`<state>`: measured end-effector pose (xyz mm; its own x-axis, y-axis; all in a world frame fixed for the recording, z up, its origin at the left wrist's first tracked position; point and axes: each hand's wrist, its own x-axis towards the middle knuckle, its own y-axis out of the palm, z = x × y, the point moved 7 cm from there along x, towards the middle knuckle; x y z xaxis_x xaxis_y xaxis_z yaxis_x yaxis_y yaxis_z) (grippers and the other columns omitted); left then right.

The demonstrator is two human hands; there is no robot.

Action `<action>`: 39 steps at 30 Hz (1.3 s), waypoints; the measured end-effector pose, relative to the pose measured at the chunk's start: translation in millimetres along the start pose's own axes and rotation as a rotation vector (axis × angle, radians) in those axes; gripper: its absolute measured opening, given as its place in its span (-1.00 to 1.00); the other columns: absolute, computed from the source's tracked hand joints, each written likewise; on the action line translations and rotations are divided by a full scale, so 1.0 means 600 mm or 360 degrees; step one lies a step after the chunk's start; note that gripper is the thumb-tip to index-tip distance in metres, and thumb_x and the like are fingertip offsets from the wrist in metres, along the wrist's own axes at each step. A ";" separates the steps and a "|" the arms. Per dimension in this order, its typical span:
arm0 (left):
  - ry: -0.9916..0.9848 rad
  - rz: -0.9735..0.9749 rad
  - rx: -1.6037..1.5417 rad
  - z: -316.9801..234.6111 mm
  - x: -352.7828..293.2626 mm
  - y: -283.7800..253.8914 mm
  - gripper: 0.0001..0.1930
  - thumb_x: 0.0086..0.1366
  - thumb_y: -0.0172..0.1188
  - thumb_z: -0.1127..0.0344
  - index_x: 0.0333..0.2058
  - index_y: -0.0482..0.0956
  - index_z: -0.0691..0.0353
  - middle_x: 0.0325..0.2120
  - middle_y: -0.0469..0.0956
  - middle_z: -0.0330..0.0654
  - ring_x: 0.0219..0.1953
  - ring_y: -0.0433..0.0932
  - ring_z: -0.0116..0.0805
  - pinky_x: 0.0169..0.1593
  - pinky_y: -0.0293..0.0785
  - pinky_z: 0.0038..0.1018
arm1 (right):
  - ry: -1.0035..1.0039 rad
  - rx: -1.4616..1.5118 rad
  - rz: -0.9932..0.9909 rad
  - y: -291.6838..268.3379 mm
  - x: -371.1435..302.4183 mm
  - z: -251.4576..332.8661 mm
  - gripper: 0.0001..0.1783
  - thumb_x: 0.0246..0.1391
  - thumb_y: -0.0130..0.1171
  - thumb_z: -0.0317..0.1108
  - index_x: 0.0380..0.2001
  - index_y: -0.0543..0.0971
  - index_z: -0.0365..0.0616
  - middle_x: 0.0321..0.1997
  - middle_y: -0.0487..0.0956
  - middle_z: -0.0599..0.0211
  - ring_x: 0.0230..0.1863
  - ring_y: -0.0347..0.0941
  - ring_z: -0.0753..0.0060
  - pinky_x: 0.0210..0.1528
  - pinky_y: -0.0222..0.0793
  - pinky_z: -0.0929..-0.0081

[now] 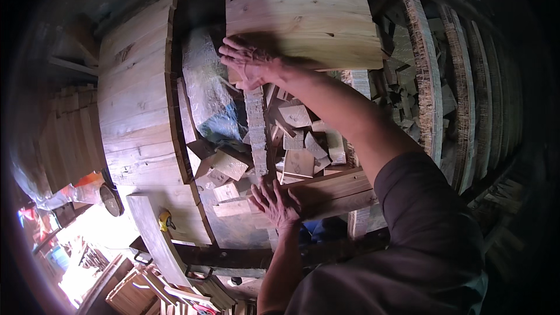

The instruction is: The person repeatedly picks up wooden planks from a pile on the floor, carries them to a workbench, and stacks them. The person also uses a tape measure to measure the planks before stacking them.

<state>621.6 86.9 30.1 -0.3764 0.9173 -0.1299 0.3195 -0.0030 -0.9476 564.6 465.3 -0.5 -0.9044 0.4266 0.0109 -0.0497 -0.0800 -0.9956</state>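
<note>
My right hand (251, 61) reaches far forward, fingers spread flat against the lower left edge of a wide pale wooden panel (303, 11) made of joined boards. My left hand (277, 204) lies lower, palm down with fingers apart, on the end of a thick wooden plank (338, 189) near my body. Between the two hands runs a narrow upright strip of wood (256, 134) amid loose offcuts (297, 140). Neither hand grips anything.
A long board panel (137, 99) lies to the left. A crumpled plastic-wrapped bundle (207, 90) sits beside the offcuts. Rough-edged boards on edge (426, 76) line the right. A yellow tape measure (166, 220) and a round tin (111, 199) rest at lower left.
</note>
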 end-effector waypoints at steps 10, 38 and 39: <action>-0.0036 0.0030 -0.0026 0.003 0.001 0.000 -0.42 0.25 0.12 0.07 0.21 0.38 0.18 0.42 0.03 0.11 0.47 -0.12 0.31 0.46 -0.35 0.24 | 0.0102 0.0107 -0.0131 -0.047 -0.018 0.011 -0.06 -0.05 0.28 0.05 0.34 0.31 -0.25 0.53 0.11 0.07 0.58 -0.15 -0.01 0.59 -0.25 0.13; -0.0062 -0.0125 -0.0134 0.018 -0.012 -0.007 -0.14 0.10 0.23 0.02 0.32 0.14 0.25 0.44 -0.08 0.19 0.49 -0.15 0.21 0.48 -0.34 0.17 | 0.0401 0.0305 -0.0039 -0.088 -0.384 0.201 -0.02 -0.10 0.26 -0.49 0.41 0.07 -0.33 0.19 0.29 -0.25 0.16 0.27 -0.22 0.20 0.27 -0.07; -0.0058 -0.0151 -0.0149 0.021 -0.013 -0.007 -0.14 0.09 0.24 0.04 0.32 0.14 0.25 0.44 -0.08 0.20 0.49 -0.15 0.22 0.48 -0.33 0.17 | 0.0414 0.0496 -0.0041 -0.090 -0.395 0.207 -0.01 -0.13 0.31 -0.41 0.39 0.13 -0.34 0.21 0.31 -0.23 0.20 0.27 -0.22 0.25 0.25 -0.05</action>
<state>612.4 74.7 31.3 -0.4395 0.8967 -0.0533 0.3602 0.1216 -0.9249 728.9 256.4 62.2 -0.7658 0.6424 -0.0284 -0.2330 -0.3185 -0.9188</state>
